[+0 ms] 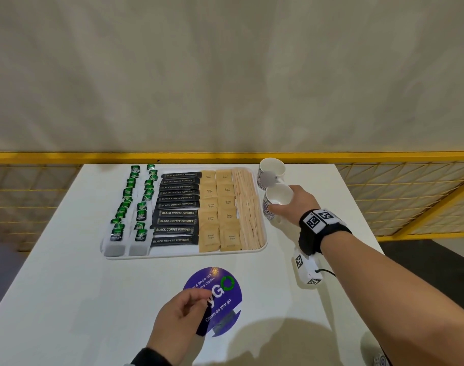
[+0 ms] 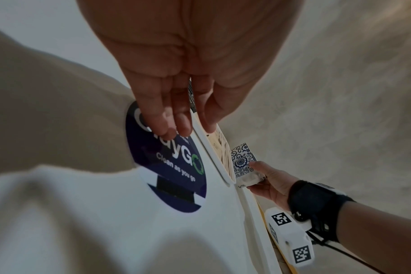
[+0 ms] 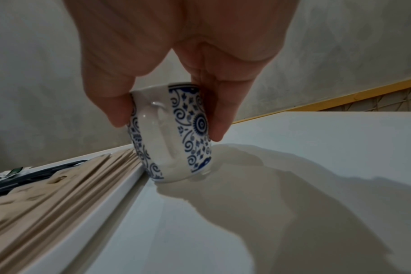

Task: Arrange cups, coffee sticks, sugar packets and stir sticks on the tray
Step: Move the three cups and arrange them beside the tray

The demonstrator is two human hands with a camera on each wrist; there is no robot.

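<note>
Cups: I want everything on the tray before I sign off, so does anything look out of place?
Yes. Both cups sit off the tray, on the table beside its right edge: the far cup alone, the near cup tilted in the right hand. The left hand pinches one dark coffee stick, also not yet placed.

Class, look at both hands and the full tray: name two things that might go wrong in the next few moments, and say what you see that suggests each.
1. The right hand grips the near cup tilted, beside the tray rim; it might knock the far cup or the stir sticks.
2. The left hand pinches a coffee stick, but the tray looks full, so adding it could disturb the rows.
</note>
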